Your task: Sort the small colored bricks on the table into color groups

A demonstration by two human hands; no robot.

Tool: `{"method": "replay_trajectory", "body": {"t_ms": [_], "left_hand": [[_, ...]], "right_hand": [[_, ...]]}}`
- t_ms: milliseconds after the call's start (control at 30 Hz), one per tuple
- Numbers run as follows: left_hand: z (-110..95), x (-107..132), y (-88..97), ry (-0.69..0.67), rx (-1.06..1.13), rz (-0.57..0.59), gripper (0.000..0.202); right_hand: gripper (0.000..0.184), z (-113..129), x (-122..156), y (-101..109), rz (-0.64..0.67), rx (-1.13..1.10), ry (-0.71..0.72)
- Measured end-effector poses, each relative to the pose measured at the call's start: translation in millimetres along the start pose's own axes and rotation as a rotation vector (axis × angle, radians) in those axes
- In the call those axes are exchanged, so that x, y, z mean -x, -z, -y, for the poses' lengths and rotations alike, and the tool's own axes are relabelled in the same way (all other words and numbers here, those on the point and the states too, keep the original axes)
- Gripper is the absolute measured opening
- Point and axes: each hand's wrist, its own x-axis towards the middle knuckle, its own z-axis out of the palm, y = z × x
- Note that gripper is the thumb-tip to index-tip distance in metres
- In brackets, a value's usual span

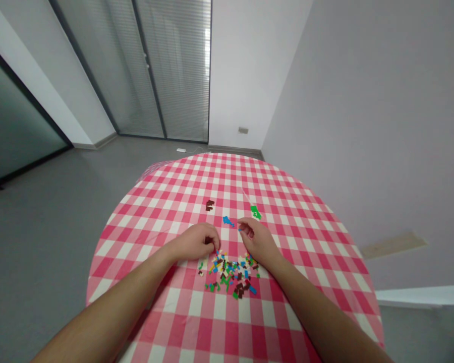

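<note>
A loose pile of small toy bricks [230, 269] in blue, green, yellow, white and brown lies on the checked tablecloth in front of me. My left hand [199, 241] rests at the pile's upper left edge, its fingers curled into a pinch; a blue bit shows by the fingertips, but whether they hold it is unclear. Just beyond the pile, my right hand [259, 242] pinches a small blue brick [240, 230] between thumb and finger. Close to it lies a cluster of blue bricks [228, 221]. Farther off are a green group [256, 212] and a brown group [210, 205].
The round table [196, 322] wears a red and white checked cloth. A wall [363, 101] stands to the right. Glass partitions with blinds [174, 75] are behind, and a white object [180, 150] lies on the floor past the table's far edge.
</note>
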Motion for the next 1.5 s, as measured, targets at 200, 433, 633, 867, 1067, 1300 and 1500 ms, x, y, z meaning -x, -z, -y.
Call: {"method": "replay_trajectory", "body": {"t_ms": [200, 433, 633, 867, 1067, 1300, 1500], "left_hand": [[-0.5, -0.1, -0.1, 0.012, -0.011, 0.006, 0.029], [-1.0, 0.1, 0.4, 0.016, 0.0, 0.004, 0.029], [-0.3, -0.3, 0.4, 0.014, -0.003, 0.006, 0.03], [-0.7, 0.2, -0.6, 0.017, 0.001, 0.006, 0.03], [0.6, 0.5, -1.4, 0.019, -0.004, -0.001, 0.03], [-0.3, 0.7, 0.3, 0.023, 0.002, 0.009, 0.03], [0.8, 0.3, -0.5, 0.018, 0.015, 0.003, 0.03]], "right_hand": [[0.036, -0.1, 0.2, 0.0, 0.025, -0.01, 0.008], [0.036, -2.0, -0.5, 0.0, 0.024, -0.004, -0.002], [0.035, -0.2, -1.3, 0.8, 0.016, 0.004, -0.025], [0.031, 0.6, -1.9, 0.5, 0.017, 0.08, -0.03], [0.022, 3.7, -4.1, -3.5, 0.05, 0.096, 0.009], [0.022, 9.0, -0.6, 2.4, 0.014, 0.065, 0.044], [0.028, 11.8, 1.8, 2.9, 0.094, 0.09, 0.102]]}}
